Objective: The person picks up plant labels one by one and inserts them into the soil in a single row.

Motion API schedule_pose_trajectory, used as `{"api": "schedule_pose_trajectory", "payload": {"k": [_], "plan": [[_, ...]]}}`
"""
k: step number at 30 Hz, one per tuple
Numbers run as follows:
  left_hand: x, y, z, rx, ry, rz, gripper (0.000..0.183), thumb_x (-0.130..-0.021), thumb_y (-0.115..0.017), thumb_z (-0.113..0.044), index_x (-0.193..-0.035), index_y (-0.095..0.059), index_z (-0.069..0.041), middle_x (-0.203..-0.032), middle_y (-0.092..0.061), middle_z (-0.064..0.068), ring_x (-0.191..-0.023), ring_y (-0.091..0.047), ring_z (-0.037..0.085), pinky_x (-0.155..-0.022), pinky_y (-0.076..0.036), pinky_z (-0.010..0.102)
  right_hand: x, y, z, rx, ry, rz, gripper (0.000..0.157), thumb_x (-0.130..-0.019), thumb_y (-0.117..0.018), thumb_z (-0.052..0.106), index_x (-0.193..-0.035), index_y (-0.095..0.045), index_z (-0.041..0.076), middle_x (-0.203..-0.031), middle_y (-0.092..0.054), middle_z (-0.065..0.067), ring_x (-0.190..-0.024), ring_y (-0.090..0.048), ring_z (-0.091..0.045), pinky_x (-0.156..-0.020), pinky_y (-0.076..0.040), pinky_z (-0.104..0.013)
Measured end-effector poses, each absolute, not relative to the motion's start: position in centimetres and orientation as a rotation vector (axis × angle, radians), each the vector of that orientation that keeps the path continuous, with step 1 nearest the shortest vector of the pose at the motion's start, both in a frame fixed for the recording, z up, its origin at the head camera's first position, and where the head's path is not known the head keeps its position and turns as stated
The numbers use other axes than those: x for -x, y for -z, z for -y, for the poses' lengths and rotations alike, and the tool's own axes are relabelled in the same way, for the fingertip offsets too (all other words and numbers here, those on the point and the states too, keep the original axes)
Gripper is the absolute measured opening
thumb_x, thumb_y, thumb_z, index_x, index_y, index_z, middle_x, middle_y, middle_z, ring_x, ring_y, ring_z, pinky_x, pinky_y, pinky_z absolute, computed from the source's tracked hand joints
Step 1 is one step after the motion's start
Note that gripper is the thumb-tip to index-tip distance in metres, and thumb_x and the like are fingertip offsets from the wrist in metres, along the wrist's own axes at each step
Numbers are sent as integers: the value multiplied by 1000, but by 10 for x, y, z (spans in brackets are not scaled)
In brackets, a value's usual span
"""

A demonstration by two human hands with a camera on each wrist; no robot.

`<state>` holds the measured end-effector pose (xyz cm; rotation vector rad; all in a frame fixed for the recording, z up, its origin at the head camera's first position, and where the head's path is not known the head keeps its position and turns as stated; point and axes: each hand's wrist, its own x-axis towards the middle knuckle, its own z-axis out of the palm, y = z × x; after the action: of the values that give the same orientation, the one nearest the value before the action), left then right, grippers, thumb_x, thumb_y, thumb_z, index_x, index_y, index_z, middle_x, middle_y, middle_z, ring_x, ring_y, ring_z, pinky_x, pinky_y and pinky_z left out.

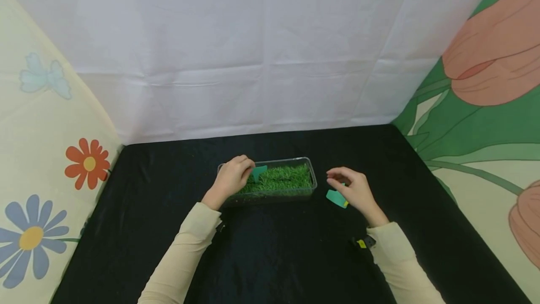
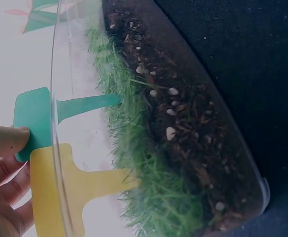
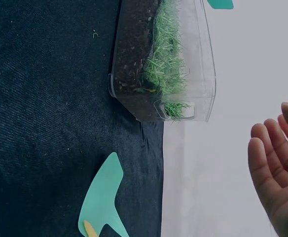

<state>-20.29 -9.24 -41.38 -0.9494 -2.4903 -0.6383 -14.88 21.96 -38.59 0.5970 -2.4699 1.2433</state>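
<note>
A clear plastic container [image 1: 314,183] holds dark soil [image 2: 183,133] under a strip of green grass [image 1: 291,178]. At its left part my left hand [image 1: 232,175] pinches the head of a green T-shaped plant label [image 2: 33,116], whose stem reaches into the grass. Beside it, a yellow plant label [image 2: 46,185] also stands with its stem in the grass. To the container's right, my right hand [image 1: 355,190] hovers with loosely bent fingers and holds nothing. Below that hand lies a green label [image 3: 100,197], with a bit of yellow [image 3: 89,228] showing at its edge.
Black cloth [image 1: 270,252] covers the table. A white sheet [image 1: 253,60] hangs behind it, with flower-printed panels at the left [image 1: 42,130] and right [image 1: 485,144]. A small dark-and-yellow object [image 1: 363,243] sits by the right cuff.
</note>
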Motion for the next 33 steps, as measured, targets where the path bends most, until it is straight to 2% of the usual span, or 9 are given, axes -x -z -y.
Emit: {"api": "schedule_pose_trajectory", "payload": {"k": [13, 33], "plan": [[204, 419, 91, 928, 663, 2529, 7, -83, -63, 1, -89, -65, -2, -81, -60, 7, -72, -58, 20, -62, -49, 31, 147, 386, -217, -566, -1251, 2501, 15, -78, -64, -9, -93, -64, -7, -84, -64, -19, -71, -61, -15, -60, -52, -28], [204, 422, 89, 902, 644, 2548, 7, -82, -63, 1, -88, -67, -2, -80, -62, 7, -71, -59, 20, -63, -50, 31, 147, 390, -216, -585, -1253, 2471, 15, -76, -65, -10, -91, -65, -7, -82, -65, -18, -71, -61, -20, -61, -50, -22]]}}
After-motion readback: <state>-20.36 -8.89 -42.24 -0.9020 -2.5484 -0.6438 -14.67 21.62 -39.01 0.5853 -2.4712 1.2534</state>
